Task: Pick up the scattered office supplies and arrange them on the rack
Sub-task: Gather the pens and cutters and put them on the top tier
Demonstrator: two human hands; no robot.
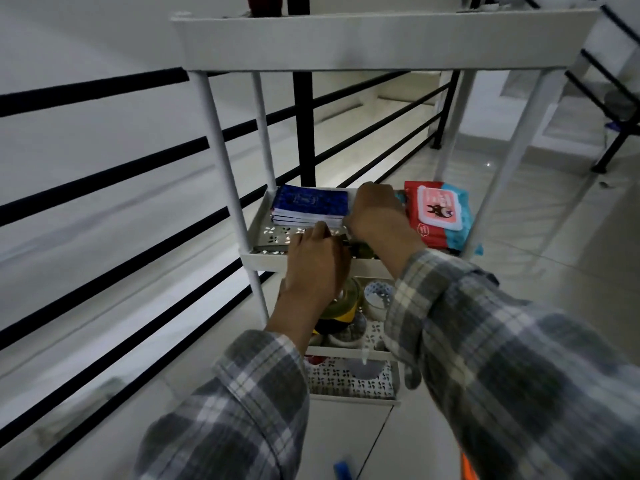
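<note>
A white plastic rack [221, 161] with several perforated shelves stands against a black railing. On its second shelf lie a stack of blue notebooks [310, 205] at the left and a red and blue wipes pack [438, 214] at the right. Both hands reach onto this shelf between them. My left hand [317, 261] rests at the shelf's front edge, fingers curled on a thin dark object that is mostly hidden. My right hand [375, 211] is closed beside the notebooks, and what it holds is hidden. Tape rolls [341, 306] sit on the shelf below.
The black horizontal railing [104, 178] runs along the left, close behind the rack. The top shelf [381, 39] overhangs the hands. A blue object [343, 470] lies on the tiled floor at the bottom edge, with something orange [467, 469] next to it. Stairs rise at the far right.
</note>
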